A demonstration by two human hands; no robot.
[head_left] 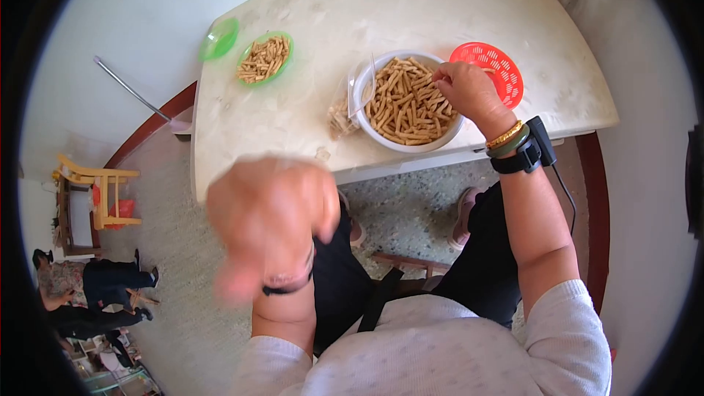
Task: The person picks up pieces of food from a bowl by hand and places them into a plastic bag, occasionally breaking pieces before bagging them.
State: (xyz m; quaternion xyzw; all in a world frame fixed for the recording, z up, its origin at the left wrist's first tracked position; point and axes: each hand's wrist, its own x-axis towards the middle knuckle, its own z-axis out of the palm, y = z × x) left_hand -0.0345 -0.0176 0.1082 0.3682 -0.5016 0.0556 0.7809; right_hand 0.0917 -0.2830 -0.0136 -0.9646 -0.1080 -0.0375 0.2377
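My right hand hovers over the right rim of a white bowl heaped with tan stick-shaped snacks. Its fingers are pinched together, and what lies between them is hidden. Just beyond that hand is a red slotted plastic basket, with a light stick-like piece showing near its middle. My left hand is raised in front of the table's near edge, smeared by motion, so its fingers cannot be read. A clear plastic bag with some pieces in it leans against the bowl's left side.
A green plate of snack sticks and a green lid or dish stand at the table's left end. The pale table meets walls behind and right. Across the floor are a wooden chair and at least one other person.
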